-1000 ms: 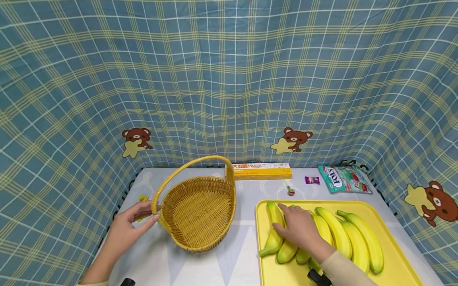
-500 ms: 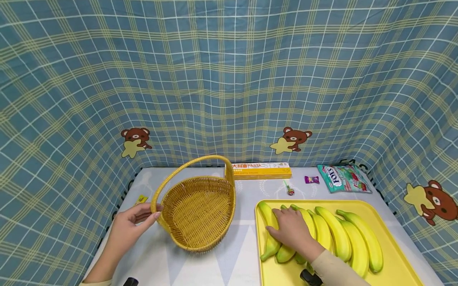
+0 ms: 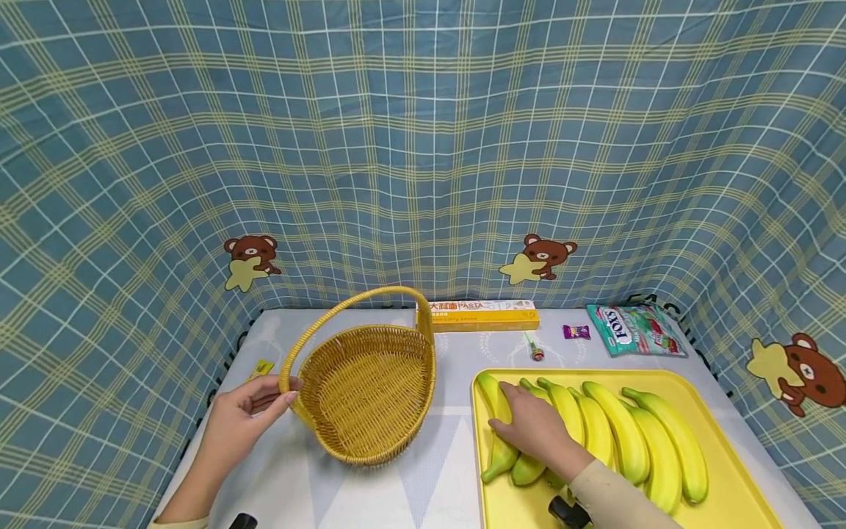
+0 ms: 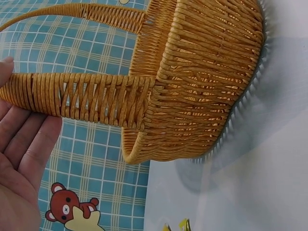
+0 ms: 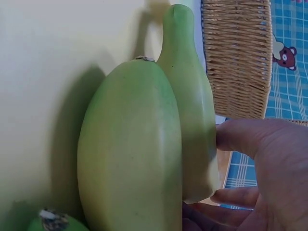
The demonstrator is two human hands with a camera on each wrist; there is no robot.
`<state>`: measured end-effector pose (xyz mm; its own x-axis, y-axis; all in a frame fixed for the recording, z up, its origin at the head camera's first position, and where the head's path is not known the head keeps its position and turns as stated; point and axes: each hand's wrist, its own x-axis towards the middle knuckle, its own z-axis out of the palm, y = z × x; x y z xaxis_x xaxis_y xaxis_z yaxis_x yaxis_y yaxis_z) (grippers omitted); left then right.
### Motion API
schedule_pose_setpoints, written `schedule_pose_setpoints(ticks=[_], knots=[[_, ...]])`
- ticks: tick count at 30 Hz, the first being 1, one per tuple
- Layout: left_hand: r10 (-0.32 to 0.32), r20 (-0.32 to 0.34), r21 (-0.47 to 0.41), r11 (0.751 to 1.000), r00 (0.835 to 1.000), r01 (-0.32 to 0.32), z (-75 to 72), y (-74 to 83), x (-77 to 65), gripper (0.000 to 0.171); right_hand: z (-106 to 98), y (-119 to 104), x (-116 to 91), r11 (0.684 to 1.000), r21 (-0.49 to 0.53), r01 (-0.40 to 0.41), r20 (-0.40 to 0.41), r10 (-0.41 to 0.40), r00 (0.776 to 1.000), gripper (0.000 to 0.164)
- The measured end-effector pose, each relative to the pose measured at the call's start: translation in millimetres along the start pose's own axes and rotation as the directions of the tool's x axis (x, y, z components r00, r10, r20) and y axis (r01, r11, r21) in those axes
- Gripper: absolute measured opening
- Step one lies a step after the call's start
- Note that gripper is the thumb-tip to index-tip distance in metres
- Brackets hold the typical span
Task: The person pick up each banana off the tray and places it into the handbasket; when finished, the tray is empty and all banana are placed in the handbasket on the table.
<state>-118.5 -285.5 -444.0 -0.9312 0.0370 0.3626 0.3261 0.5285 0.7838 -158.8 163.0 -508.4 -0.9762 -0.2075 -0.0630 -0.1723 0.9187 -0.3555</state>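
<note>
My left hand point(image 3: 228, 426) holds the handle of a brown wicker basket point(image 3: 373, 397) where it meets the left rim. In the left wrist view, the thumb and fingers lie on either side of the woven handle point(image 4: 96, 98). The basket stands on the table with a bare woven bottom. On a yellow tray point(image 3: 734, 481) lies a row of several bananas point(image 3: 624, 433). My right hand point(image 3: 538, 426) grips the leftmost banana point(image 3: 500, 450). The right wrist view has the thumb against this banana's point(image 5: 190, 110) side and fingers by its lower end, partly hidden.
Behind the basket lies a pasta box point(image 3: 485, 319). A lollipop point(image 3: 536, 353), a purple wrapped candy point(image 3: 576, 333) and a teal candy bag point(image 3: 637, 332) lie beyond the tray. A small yellow packet point(image 3: 262, 367) is left of the basket. Plaid cloth point(image 3: 423, 147) encloses the table.
My right hand has moved a little left over the tray, and the far end of the leftmost banana has shifted left. The left hand and basket have hardly moved.
</note>
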Motion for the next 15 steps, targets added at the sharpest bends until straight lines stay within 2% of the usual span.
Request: schedule_pose_setpoints(ticks=[15], knots=[[-0.021, 0.003, -0.009, 1.000, 1.000, 0.021, 1.3, 1.6, -0.4, 0.013, 4.4, -2.6, 2.3, 0.999, 0.040, -0.014, -0.007, 0.015, 1.000, 0.071]])
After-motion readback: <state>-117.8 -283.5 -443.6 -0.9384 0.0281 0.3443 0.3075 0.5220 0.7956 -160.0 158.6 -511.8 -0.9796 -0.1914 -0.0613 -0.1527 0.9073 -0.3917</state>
